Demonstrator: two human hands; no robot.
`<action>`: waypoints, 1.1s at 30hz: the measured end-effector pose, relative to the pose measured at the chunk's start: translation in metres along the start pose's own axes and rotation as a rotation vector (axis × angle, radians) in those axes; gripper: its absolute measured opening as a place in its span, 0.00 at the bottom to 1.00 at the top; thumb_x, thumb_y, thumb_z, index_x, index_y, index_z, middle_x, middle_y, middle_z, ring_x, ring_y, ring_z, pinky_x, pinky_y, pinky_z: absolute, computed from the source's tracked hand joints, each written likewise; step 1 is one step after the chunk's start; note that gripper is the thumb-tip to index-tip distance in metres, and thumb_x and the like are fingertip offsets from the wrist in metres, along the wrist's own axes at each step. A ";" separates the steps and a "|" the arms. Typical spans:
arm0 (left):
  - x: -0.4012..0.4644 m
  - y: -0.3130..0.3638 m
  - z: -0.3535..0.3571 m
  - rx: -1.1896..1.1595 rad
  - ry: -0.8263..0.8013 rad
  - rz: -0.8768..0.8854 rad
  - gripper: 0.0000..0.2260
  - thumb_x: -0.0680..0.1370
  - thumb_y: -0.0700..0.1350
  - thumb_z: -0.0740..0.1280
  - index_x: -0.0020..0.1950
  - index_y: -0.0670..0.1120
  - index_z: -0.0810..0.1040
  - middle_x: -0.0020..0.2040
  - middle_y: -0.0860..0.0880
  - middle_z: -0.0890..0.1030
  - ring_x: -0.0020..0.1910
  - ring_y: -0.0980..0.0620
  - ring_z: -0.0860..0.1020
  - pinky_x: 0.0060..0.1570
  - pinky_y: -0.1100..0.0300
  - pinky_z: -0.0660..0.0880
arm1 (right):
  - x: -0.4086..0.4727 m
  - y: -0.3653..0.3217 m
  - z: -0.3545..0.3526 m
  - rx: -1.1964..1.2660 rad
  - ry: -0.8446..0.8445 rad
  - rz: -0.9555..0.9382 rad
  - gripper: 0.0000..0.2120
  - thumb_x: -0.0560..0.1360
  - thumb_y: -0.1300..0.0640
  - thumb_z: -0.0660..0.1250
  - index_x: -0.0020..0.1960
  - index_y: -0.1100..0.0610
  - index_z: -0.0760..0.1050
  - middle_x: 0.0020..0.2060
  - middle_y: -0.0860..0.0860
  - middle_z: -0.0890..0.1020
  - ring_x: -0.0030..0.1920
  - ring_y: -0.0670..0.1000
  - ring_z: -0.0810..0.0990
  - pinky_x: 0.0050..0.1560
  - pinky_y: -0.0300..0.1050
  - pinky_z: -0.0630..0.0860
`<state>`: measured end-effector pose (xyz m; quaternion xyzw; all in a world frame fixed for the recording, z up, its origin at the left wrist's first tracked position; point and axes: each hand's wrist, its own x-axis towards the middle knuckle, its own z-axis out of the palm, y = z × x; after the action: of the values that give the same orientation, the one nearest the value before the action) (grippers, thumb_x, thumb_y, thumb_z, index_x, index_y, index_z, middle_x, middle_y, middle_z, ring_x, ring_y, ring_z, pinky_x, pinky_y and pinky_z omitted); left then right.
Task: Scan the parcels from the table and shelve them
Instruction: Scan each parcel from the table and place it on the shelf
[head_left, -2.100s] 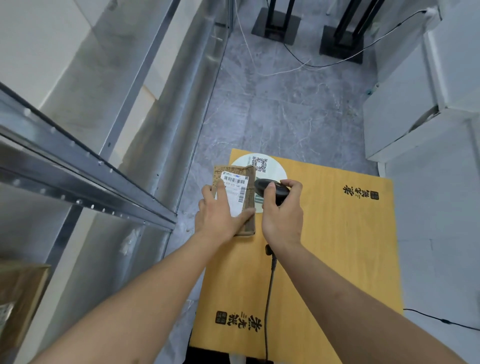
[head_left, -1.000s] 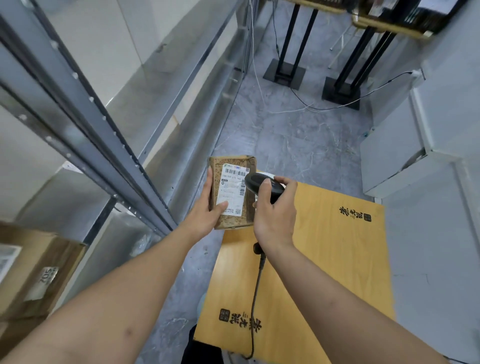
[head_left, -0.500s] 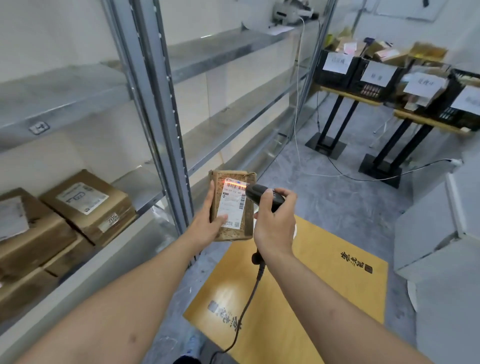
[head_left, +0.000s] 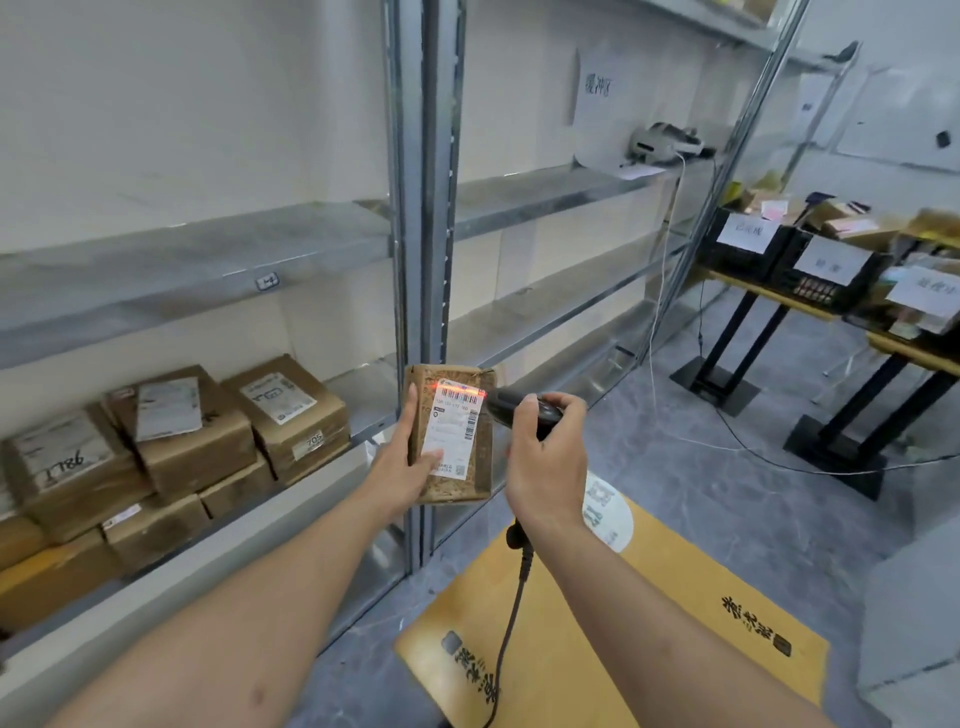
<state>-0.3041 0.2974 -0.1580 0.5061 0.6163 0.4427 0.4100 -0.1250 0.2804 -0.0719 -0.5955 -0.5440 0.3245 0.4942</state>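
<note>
Moved: the view has swung up from the tabletop toward the shelving; the parcel (head_left: 451, 432) and scanner (head_left: 522, 409) are now held up in front of the metal rack, and a red scan line that was not lit two seconds ago crosses the barcode.
Tabletop: yellow wood-look tabletop (head_left: 571, 670) low in the view beneath the forearms, printed with dark characters at two corners; a white round sticker (head_left: 605, 512) lies on its far edge, partly behind the right wrist.
Room: grey marbled floor, pale walls, a grey metal shelving rack (head_left: 421, 218) along the left with several levels; a white device (head_left: 665, 140) sits on an upper shelf by a paper sign.
Shelved stock: brown cardboard boxes (head_left: 171, 441) stacked on a lower shelf at left, labels on top, one marked 1786, one 705.
Far side: black crates (head_left: 779, 254) with white paper labels on black-legged stands at right; cables trail on the floor.
Parcel: small flat brown packet, rough speckled wrapping, white shipping label with barcodes facing up; held upright in the air just left of the scanner.
Left hand (head_left: 410, 462): grip round the parcel's left edge, thumb pressed on the label, fingers behind.
Right hand (head_left: 545, 457): grip closed round the black scanner's handle, its nose right beside the parcel's top right corner; the cord (head_left: 506, 639) hangs down over the tabletop.
</note>
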 end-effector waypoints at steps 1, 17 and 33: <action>-0.001 0.000 -0.007 -0.002 0.019 -0.003 0.44 0.85 0.39 0.66 0.80 0.75 0.40 0.74 0.54 0.74 0.65 0.54 0.79 0.58 0.57 0.81 | 0.000 -0.003 0.006 -0.001 -0.014 0.003 0.13 0.80 0.35 0.57 0.58 0.41 0.66 0.43 0.50 0.84 0.43 0.53 0.84 0.45 0.60 0.82; 0.006 -0.031 -0.146 -0.042 0.167 -0.215 0.42 0.85 0.52 0.66 0.78 0.75 0.34 0.77 0.54 0.73 0.70 0.44 0.78 0.70 0.38 0.74 | -0.019 -0.050 0.136 -0.006 -0.187 -0.067 0.09 0.84 0.43 0.60 0.61 0.45 0.67 0.43 0.47 0.84 0.42 0.49 0.82 0.41 0.46 0.75; 0.097 -0.012 -0.217 -0.157 0.542 -0.678 0.32 0.82 0.59 0.68 0.83 0.50 0.63 0.76 0.45 0.71 0.67 0.34 0.76 0.44 0.38 0.85 | 0.037 -0.041 0.224 -0.060 -0.315 -0.072 0.12 0.83 0.39 0.59 0.63 0.42 0.66 0.45 0.46 0.83 0.43 0.48 0.83 0.46 0.53 0.80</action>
<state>-0.5287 0.3631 -0.1163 0.1084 0.7972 0.4453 0.3929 -0.3380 0.3655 -0.0953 -0.5318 -0.6451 0.3794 0.3964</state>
